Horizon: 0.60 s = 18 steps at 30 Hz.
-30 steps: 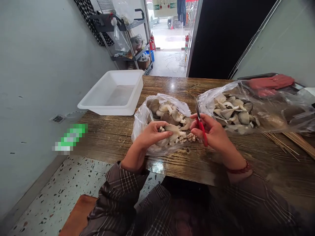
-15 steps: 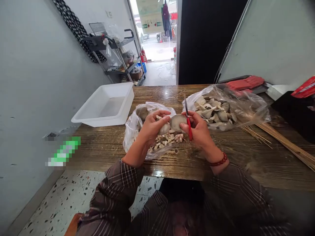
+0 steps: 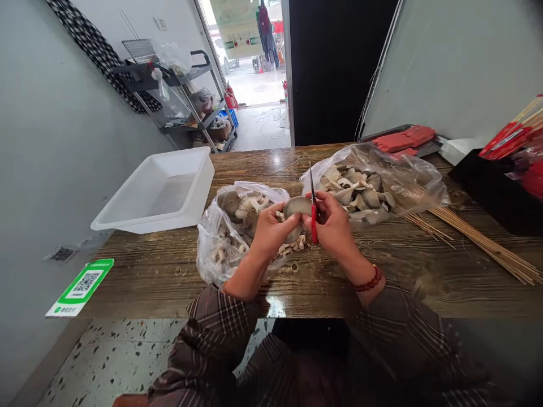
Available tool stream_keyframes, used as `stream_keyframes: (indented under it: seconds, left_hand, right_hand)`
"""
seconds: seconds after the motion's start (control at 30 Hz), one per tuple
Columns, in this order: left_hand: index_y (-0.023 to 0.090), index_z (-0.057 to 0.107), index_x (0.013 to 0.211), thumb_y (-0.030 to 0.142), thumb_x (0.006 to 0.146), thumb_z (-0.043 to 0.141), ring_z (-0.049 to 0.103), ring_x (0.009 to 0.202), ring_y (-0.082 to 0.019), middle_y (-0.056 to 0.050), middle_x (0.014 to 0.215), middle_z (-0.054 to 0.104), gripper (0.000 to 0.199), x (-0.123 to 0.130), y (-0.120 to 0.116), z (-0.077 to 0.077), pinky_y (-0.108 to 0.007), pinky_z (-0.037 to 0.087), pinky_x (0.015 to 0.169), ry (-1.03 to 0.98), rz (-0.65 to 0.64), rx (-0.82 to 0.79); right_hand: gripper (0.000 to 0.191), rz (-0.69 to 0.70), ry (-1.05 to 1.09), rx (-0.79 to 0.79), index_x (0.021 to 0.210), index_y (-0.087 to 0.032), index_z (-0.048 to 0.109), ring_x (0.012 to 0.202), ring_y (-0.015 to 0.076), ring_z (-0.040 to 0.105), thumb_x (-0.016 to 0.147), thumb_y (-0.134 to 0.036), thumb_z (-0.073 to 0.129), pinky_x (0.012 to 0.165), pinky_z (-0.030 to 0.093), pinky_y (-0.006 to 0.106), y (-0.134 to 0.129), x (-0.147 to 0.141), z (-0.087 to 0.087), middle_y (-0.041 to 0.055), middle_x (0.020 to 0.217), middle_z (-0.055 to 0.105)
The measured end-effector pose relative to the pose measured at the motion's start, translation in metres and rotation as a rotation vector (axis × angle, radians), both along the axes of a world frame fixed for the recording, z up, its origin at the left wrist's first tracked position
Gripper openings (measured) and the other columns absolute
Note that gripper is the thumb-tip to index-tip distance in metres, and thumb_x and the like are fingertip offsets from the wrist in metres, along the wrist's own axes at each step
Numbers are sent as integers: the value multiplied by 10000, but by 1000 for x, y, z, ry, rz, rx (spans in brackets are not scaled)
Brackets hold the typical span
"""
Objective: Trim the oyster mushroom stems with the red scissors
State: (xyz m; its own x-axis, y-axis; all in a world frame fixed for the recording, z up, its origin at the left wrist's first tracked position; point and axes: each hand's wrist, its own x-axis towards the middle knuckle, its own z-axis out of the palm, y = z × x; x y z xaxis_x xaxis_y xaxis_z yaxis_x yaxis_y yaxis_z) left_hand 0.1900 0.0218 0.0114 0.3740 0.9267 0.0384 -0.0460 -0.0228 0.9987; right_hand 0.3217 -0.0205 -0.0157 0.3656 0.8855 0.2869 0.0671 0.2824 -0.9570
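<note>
A grey oyster mushroom (image 3: 298,207) is held up over the table between both hands. My left hand (image 3: 270,230) pinches its near left side, thumb in front. My right hand (image 3: 334,227) keeps red-handled scissors (image 3: 314,224) in its grip, blades pointing up and away, while its thumb and fingers also touch the mushroom's right edge. Just below lie small cut mushroom pieces (image 3: 298,245), partly hidden by the hands. To the left, an opened clear plastic bag (image 3: 208,249) holds whole oyster mushrooms (image 3: 230,203). More mushrooms (image 3: 370,196) fill another clear bag (image 3: 413,189) at right.
A white plastic tub (image 3: 186,212) stands at the back left of the wooden table (image 3: 148,271). Bamboo skewers (image 3: 483,237) lie at right, near a black box (image 3: 487,192) and a tray with red packs (image 3: 403,140). A green QR-code card (image 3: 82,288) lies at the left edge.
My hands have come closer together, and the left fingers now meet the mushroom beside the right thumb. The view has shifted, revealing more of the left bag's mushrooms.
</note>
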Motion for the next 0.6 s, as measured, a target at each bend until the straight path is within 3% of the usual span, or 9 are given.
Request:
stream_keyframes:
  seconds: [0.33,0.6]
  left_hand:
    - [167,618,633,258,699,615,425,626,-116,39,600,503,112,-1,-2,1,-247,364,622,309,70,349]
    - [177,568,626,300,711,616,389,595,-105,48,584,462,157,5,-6,0,-240,341,587,268,95,292]
  right_hand:
    - [471,-49,-176,-22,1177,-239,594,844,193,670,711,-207,663,789,530,350,-6,1,0,41,992,725]
    - [476,-102,-13,-42,1144,-228,611,776,162,655,676,-164,675,738,536,317,-4,-6,-1,24,963,746]
